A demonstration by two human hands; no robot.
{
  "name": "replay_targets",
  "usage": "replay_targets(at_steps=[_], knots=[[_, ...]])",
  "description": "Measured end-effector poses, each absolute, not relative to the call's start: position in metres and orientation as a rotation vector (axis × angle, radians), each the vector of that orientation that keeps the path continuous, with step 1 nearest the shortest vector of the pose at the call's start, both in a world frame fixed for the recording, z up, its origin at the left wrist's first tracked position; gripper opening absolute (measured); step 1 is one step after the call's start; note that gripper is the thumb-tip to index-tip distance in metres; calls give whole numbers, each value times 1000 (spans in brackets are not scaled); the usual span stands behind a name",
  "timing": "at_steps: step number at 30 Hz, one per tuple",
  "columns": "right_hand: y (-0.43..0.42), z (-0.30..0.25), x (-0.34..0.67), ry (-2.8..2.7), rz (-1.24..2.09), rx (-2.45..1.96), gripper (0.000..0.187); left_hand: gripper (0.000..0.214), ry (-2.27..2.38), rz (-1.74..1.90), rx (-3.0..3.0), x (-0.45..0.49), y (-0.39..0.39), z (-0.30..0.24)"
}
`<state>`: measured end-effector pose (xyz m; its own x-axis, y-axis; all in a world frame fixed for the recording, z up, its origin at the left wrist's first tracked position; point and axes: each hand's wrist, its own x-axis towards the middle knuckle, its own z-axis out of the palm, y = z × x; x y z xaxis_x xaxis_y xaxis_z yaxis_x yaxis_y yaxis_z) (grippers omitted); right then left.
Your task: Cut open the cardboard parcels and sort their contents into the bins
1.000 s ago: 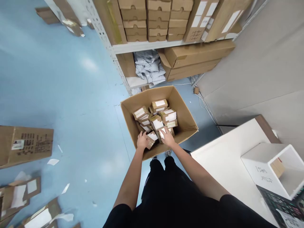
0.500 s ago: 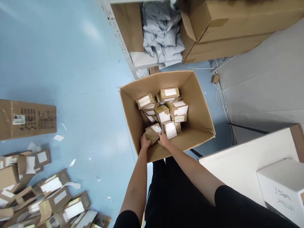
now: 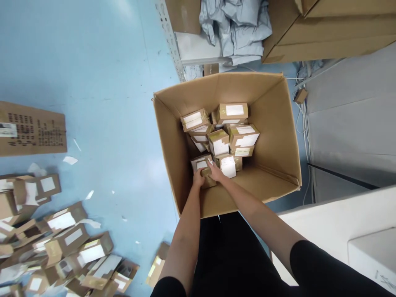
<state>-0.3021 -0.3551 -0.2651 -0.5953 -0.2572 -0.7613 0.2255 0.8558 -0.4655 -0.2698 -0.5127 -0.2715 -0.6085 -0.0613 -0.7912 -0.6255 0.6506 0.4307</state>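
Note:
Inside a large open cardboard carton point(image 3: 269, 183), both my hands are around one small taped cardboard box point(image 3: 209, 181) near its front left corner. My left hand point(image 3: 198, 178) grips the box's left side, and my right hand point(image 3: 214, 171) is on its upper right side. Several small brown boxes with white labels lie around it. A labelled box point(image 3: 198, 161) sits just behind, partly covered by my fingers. Another labelled box point(image 3: 228, 166) stands close to my right hand. A stack of boxes point(image 3: 243, 137) rises farther right, with one more box point(image 3: 233, 112) behind it.
A pile of loose small boxes point(image 3: 72, 237) covers the floor at lower left. Beyond the carton, a shelf post point(image 3: 170, 37) stands beside grey plastic mailer bags point(image 3: 244, 35). A white table point(image 3: 324, 222) lies at right, and cables point(image 3: 306, 128) run along the wall.
The small box between my hands has gone lower into the carton and now lies flatter. My view has moved closer, so the carton appears larger.

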Motion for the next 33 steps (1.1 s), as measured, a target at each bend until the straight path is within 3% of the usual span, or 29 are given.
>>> replay_targets(at_steps=[3, 7, 13, 22, 33], knots=[[-358, -279, -309, 2048, -647, -34, 77, 61, 2060, 930, -537, -271, -498, -272], [-362, -273, -307, 2131, -582, 20, 44, 74, 2073, 889, -610, -271, -493, -255], [-364, -219, -293, 2286, -648, 45, 59, 57, 2180, 904, -595, -280, -505, -201], [-349, -83, -318, 2519, -770, 164, 61, 53, 2450, 992, -208, -313, -507, -71], [-261, 93, -258, 2921, -824, 409, 68, 49, 2653, 1354, 341, -289, -418, 74]])
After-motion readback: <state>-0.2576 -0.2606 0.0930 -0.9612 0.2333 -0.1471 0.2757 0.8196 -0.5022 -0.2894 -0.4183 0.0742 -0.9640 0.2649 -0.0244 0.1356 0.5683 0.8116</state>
